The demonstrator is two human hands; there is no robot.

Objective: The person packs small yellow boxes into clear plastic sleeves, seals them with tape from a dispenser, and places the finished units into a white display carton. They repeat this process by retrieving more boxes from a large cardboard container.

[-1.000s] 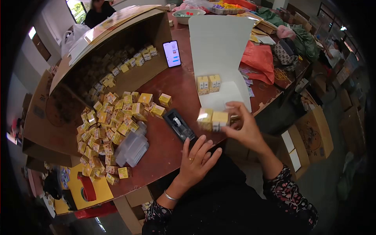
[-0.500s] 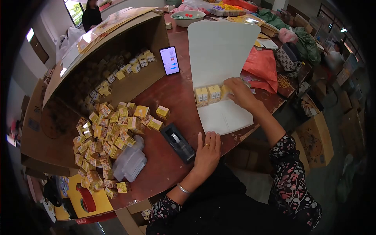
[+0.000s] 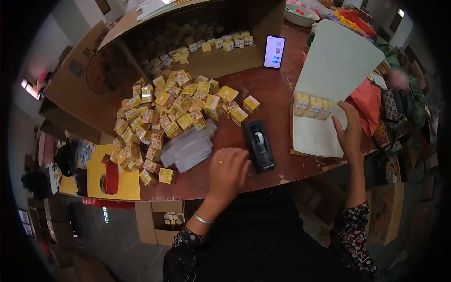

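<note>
My right hand (image 3: 348, 129) is open, thumb and fingers apart, at the right edge of an unfolded white cardboard carton (image 3: 322, 136). A row of small yellow-and-white boxes (image 3: 314, 106), apparently in clear plastic, lies across it, just left of my fingertips. My left hand (image 3: 229, 173), blurred, hovers over the table's front edge with fingers loosely bent and nothing visible in it. It is between a stack of clear plastic cases (image 3: 190, 150) and a black tape dispenser (image 3: 259, 146). Beyond the cases spreads a heap of small yellow printed boxes (image 3: 176, 101).
A large cardboard box (image 3: 225, 63) on its side holds more small boxes. A lit phone (image 3: 274, 51) stands against it. Red bags (image 3: 364, 105) lie right of the carton, and a white basin (image 3: 300, 16) sits behind. A red tape roll (image 3: 110, 175) is at left.
My right hand has come off the small boxes to the carton's right side. My left hand has lifted from the carton's front edge and moved left past the tape dispenser. The view has swung left.
</note>
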